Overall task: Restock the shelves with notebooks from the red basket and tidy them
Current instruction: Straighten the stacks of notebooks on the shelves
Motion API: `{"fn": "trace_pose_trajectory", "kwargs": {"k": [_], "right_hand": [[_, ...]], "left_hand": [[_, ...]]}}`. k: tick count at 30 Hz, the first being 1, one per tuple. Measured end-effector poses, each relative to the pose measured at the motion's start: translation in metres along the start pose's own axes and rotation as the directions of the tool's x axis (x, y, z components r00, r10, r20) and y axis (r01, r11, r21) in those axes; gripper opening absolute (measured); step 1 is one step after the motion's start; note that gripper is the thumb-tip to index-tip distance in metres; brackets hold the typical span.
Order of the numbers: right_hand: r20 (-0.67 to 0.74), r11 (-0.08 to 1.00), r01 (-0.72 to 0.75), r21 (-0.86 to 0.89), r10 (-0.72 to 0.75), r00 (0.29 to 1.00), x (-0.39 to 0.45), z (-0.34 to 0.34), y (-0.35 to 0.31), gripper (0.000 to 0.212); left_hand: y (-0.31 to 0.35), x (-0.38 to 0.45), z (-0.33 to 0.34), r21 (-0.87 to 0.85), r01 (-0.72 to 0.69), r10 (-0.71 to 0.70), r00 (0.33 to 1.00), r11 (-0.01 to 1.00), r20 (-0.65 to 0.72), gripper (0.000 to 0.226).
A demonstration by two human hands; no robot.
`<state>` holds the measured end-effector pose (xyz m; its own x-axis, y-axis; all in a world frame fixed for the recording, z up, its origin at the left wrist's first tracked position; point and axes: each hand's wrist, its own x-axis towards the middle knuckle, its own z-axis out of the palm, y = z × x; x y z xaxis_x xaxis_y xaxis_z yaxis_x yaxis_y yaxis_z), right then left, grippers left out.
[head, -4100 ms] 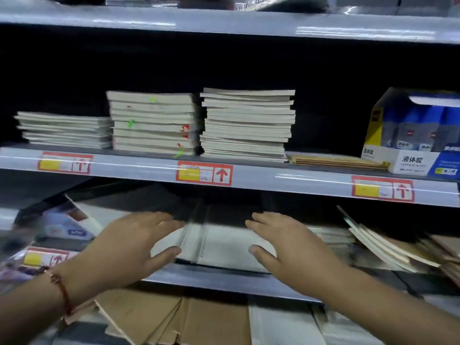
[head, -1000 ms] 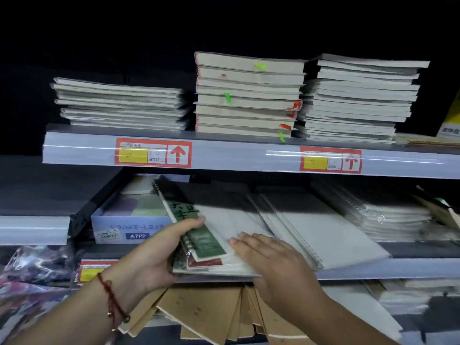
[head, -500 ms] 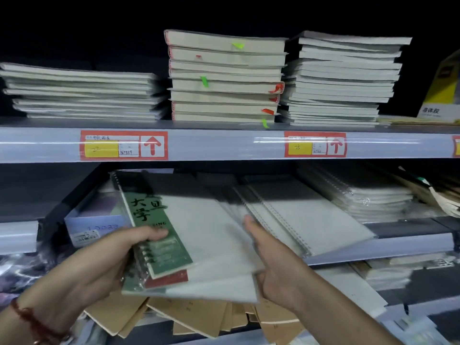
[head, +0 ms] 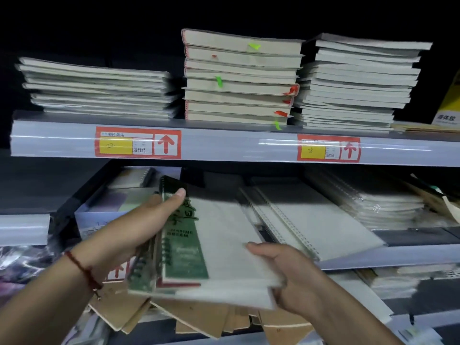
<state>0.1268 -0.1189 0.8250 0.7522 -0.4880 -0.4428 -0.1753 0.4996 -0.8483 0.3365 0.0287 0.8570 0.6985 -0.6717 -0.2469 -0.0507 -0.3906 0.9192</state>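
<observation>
In front of the middle shelf (head: 373, 257), small stack of spiral notebooks (head: 211, 247) held up in both hands — green-banded cover on top, tilted. Left hand (head: 134, 232) gripping the spiral edge, thumb on the cover. Right hand (head: 293, 277) curled round the near right corner. On the upper shelf (head: 224, 145), three notebook piles (head: 241, 75) side by side. Below the hands, brown notebooks (head: 199, 317) fanned out untidily. More spiral pads (head: 311, 220) lying just right of the held stack.

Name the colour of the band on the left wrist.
Red band, seen in the head view.
</observation>
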Motion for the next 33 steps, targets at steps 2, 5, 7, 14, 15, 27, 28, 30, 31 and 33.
{"fn": "trace_pose_trajectory", "kwargs": {"k": [2,5,7,14,15,27,28,30,31,33], "right_hand": [[-0.041,0.999,-0.008,0.042,0.009,0.999,-0.003,-0.006,-0.007,0.042],[-0.088,0.998,0.011,0.065,-0.005,0.996,-0.009,-0.012,-0.012,0.039],[-0.162,0.996,0.023,0.082,-0.009,0.987,-0.008,-0.012,-0.011,0.036],[-0.217,0.991,0.063,0.116,-0.037,0.976,-0.015,-0.016,-0.016,0.014],[-0.211,0.989,0.066,0.134,-0.037,0.977,-0.015,-0.017,-0.017,0.013],[-0.268,0.985,0.166,-0.042,-0.171,0.948,0.053,-0.010,-0.038,0.021],[-0.281,0.977,0.166,-0.136,-0.199,0.939,0.062,-0.007,-0.043,0.022],[-0.291,0.934,0.161,-0.318,-0.258,0.921,0.080,-0.003,-0.056,0.025],[-0.287,0.895,0.162,-0.416,-0.298,0.910,0.088,-0.001,-0.061,0.025],[-0.242,0.740,0.144,-0.657,-0.388,0.889,0.091,0.003,-0.070,0.026]], "left_hand": [[0.007,-0.002,0.000,-0.190,0.046,-0.013,0.985,0.981,0.170,0.077],[0.014,-0.001,0.017,-0.186,0.035,0.013,0.968,0.982,0.249,0.051],[0.007,-0.001,0.027,-0.228,-0.017,0.081,0.958,0.973,0.276,0.048],[-0.015,0.007,0.040,-0.296,-0.087,0.160,0.959,0.951,0.232,0.114],[-0.011,-0.005,0.043,-0.218,-0.132,0.176,0.963,0.967,0.201,0.108],[-0.034,-0.031,0.032,0.794,-0.331,0.572,0.820,0.510,-0.027,0.078],[-0.033,-0.022,0.033,0.837,-0.312,0.615,0.788,0.449,-0.036,0.074],[-0.033,-0.002,0.031,0.896,-0.309,0.730,0.683,0.318,-0.023,0.063],[-0.032,0.006,0.030,0.912,-0.318,0.773,0.634,0.259,0.001,0.059],[-0.027,0.020,0.027,0.921,-0.338,0.779,0.624,0.192,0.067,0.062]]}}
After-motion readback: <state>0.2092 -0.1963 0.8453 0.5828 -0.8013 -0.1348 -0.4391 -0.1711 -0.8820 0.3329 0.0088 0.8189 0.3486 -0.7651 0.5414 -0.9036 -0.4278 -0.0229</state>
